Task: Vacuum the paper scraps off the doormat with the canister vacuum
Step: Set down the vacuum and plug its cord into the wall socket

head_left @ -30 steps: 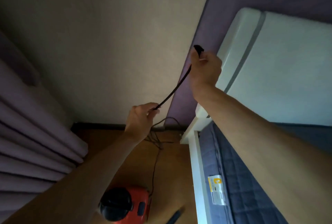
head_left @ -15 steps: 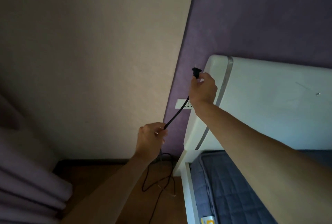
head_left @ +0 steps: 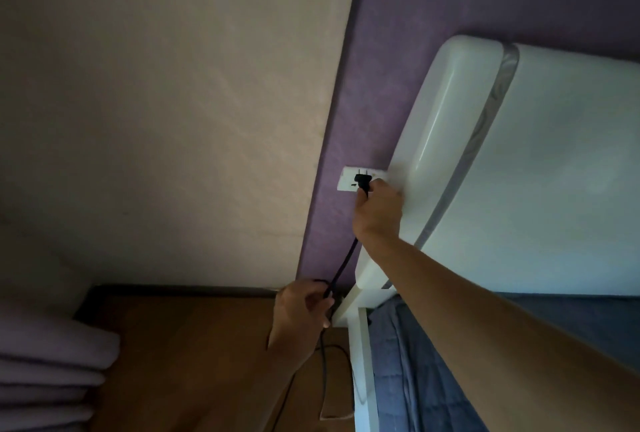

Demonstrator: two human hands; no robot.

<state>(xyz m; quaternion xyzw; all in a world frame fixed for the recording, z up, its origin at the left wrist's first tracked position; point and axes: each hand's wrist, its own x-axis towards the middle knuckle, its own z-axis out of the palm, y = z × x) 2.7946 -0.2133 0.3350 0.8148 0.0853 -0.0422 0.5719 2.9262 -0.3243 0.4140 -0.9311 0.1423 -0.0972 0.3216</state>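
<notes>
Vacuum's black moulded plug, pinched by right hand at white rectangular wall socket, seemingly not fully seated. At seven o'clock, left hand gripping thin black cord. Best pushed straight in, cord slack. Canister, doormat out of view.

Tight spot at the wall socket: the white headboard covers its right end, so you can only come in from the left, along the bare purple wall. Your right hand with the plug fills that gap. Lower down, the bed rail walls off the right and the cord slants across. The floor is open up to the curtain.
</notes>
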